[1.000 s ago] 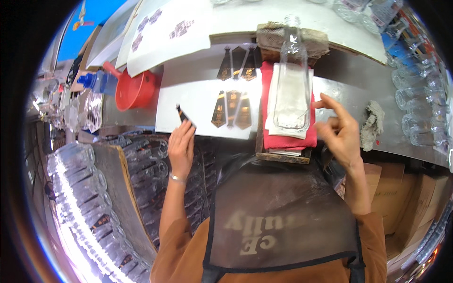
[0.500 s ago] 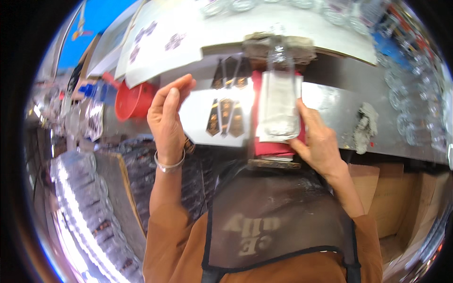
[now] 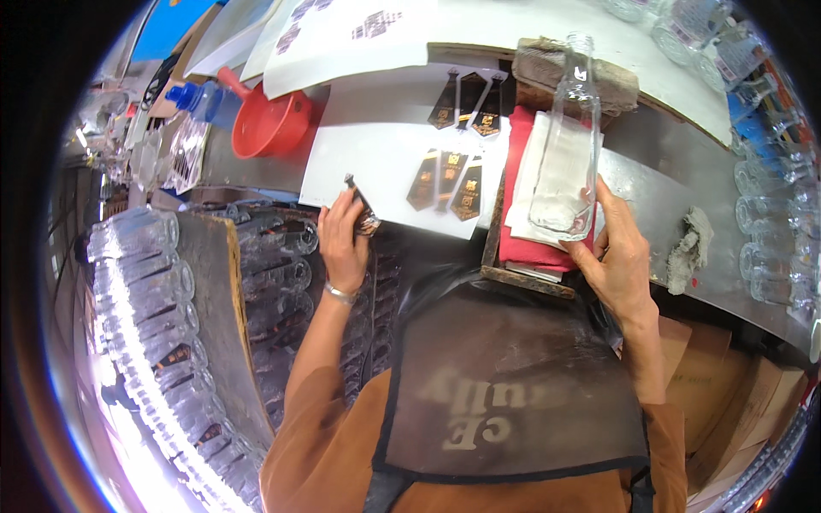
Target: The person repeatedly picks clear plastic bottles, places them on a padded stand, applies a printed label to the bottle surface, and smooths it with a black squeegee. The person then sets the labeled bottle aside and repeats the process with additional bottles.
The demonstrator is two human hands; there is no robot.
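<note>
A clear glass bottle (image 3: 563,184) lies on folded white cloth (image 3: 526,201) over red cloth (image 3: 516,154), its neck away from me. My right hand (image 3: 620,256) grips the bottle's base end, thumb at the bottom edge and fingers along the right side. At the near left corner of a white sheet (image 3: 359,120), my left hand (image 3: 345,239) has its fingers closed on a small black label (image 3: 366,219) with gold marks. Several more black-and-gold labels (image 3: 451,167) lie on the sheet between my hands.
A red plastic dipper (image 3: 265,124) and a blue-capped bottle (image 3: 201,103) stand at the left. A rolled towel (image 3: 620,81) lies behind the cloths. Rows of glass bottles (image 3: 154,308) fill the lower left. A grey rag (image 3: 690,250) rests on the metal bench at right.
My left hand has come down from above the sheet to its near edge and closed on a label. The whole view has shifted. My right hand stays on the bottle.
</note>
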